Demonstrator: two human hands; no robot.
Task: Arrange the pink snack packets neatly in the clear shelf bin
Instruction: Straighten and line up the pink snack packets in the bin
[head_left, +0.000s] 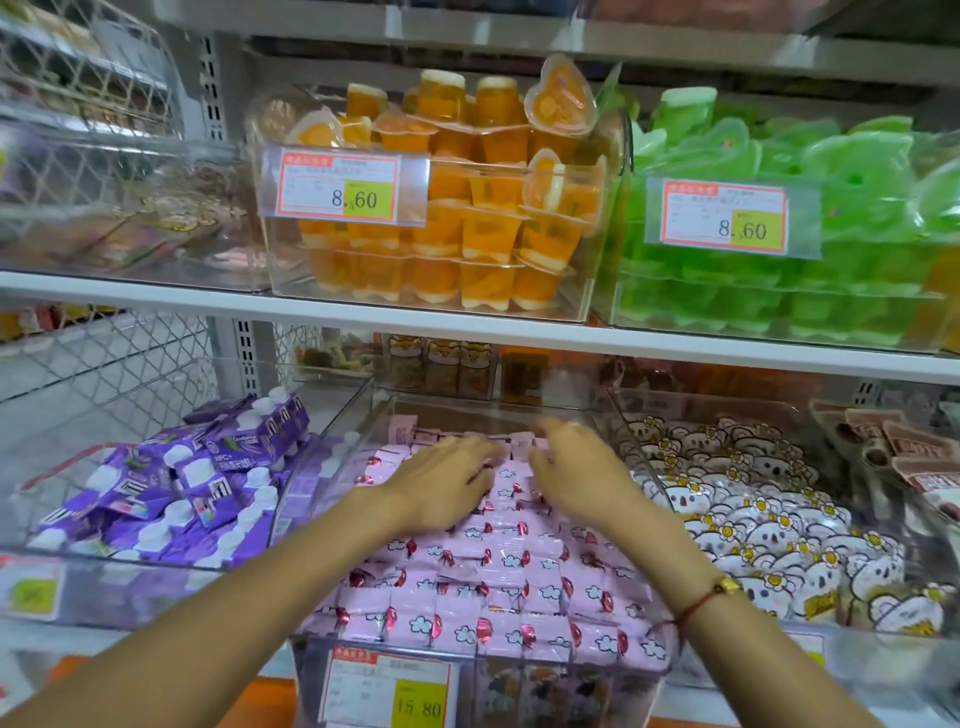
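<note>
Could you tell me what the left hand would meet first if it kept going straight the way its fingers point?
The left hand lies on the pink snack packets, fingers pointing toward the back right. Going on, it would probably meet the upright packets at the rear first, then the clear bin's back wall; depth is unclear.

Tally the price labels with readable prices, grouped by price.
8.60 labels: 2
15.80 label: 1
Total: 3
</note>
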